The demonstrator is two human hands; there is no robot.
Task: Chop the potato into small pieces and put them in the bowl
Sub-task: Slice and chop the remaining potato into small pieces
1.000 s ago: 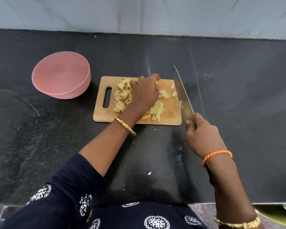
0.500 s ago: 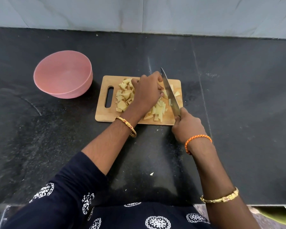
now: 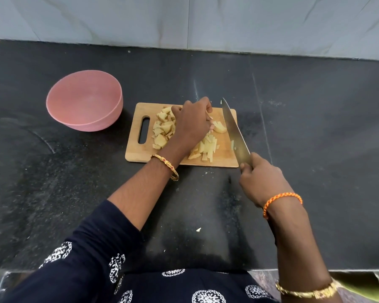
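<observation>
A person stood at a dark stone worktop (image 3: 315, 127) with a wooden cutting board (image 3: 225, 159) set crosswise in front of them, its handle slot (image 3: 144, 130) toward the left. The left hand (image 3: 194, 122) rested over the middle of the board, fingers (image 3: 208, 107) curled down onto a pale potato chunk (image 3: 219, 127) at its right side; how firmly that chunk was pinched could not be told. The right hand (image 3: 262, 180) gripped the handle of a large kitchen knife (image 3: 235, 132), fingers wrapped tight around it, just off the board's near right corner. The blade was raised at an angle over the right end of the board, its tip pointing away from the person, with a scrap of potato stuck to its flat side. A heap of chopped potato pieces (image 3: 163, 129) lay on the left part of the board beside the slot, and a second cluster of potato strips (image 3: 206, 149) lay near the front edge, partly under the left wrist. A pink bowl (image 3: 83, 103) sat on the worktop just left of the board, with no pieces visible inside it. A few small potato crumbs (image 3: 198, 229) were scattered on the worktop nearer the person. A gold bangle (image 3: 166, 165) circled the left wrist, and an orange braided band (image 3: 280, 200) circled the right wrist.
</observation>
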